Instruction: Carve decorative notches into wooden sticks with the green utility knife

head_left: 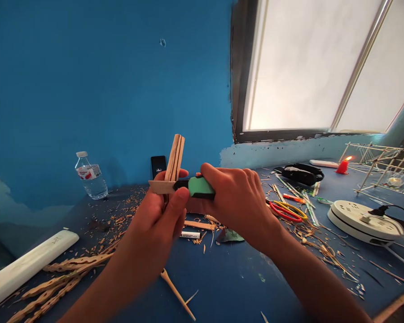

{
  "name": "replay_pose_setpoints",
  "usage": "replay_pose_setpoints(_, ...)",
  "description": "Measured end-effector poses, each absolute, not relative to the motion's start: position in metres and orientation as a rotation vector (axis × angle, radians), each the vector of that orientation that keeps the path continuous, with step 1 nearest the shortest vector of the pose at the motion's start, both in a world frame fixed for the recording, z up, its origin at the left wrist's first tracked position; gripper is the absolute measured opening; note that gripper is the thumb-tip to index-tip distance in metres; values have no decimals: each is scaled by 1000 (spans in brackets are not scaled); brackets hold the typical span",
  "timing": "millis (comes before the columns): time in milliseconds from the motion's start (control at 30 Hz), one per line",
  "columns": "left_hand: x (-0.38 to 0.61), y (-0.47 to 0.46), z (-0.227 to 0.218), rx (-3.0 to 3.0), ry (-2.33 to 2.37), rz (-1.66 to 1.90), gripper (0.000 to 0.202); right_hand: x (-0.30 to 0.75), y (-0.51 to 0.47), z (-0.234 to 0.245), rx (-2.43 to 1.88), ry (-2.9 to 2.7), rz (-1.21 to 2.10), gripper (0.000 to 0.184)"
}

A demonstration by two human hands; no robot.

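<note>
Head: littered tbl (252, 291), blue wall (104, 80)

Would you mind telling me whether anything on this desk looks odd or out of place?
Yes: the red candle at the right burns beside a frame of thin sticks, an odd spot for an open flame. Wood shavings lie untidily across the desk.

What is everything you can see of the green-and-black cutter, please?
The cutter has a green handle with black parts, apparently plastic, and an extended, flat, tan-looking blade with a slanted end. It is held nearly level above the table, blade toward the picture's left, crossing in front of the grooved wooden piece. The right hand grips the handle; the left hand's thumb appears to touch its black front end.
</note>
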State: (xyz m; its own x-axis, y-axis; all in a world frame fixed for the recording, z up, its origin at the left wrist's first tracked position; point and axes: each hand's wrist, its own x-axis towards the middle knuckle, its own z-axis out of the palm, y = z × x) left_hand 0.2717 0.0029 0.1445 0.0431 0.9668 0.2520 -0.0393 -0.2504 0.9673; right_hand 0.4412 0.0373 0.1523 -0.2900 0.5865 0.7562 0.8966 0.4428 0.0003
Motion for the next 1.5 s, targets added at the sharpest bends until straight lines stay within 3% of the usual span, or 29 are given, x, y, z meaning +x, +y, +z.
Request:
replay_pose_setpoints(200, 277, 34, 134, 1309, 1088, 1341, 24, 430, 66, 142, -1441, -2013, -526, 6)
replay_pose_setpoints(400, 280, 63, 117, 1301, 1027, 1395, 22, 426, 98, 132, -1497, -1964, -486, 6)
replay_pose_setpoints(700, 266, 31, 150, 1235, 773, 1300, 9, 449, 100, 142, -1211, -1980, -372, 7)
replay_pose_setpoints(833, 265, 20, 155, 1223, 720, 1319, 10, 450, 93, 145, -1032, -2053, -294, 14)
replay_pose_setpoints(1033, 262, 13, 157, 1380, 760, 1311, 40, 442, 80, 145, -821, -2080, -174, 22)
replay_pose_setpoints(1500, 261, 43, 133, 1562, 1168, 1478, 35, 424, 87, 127, -1230, -1962, -448, 10)
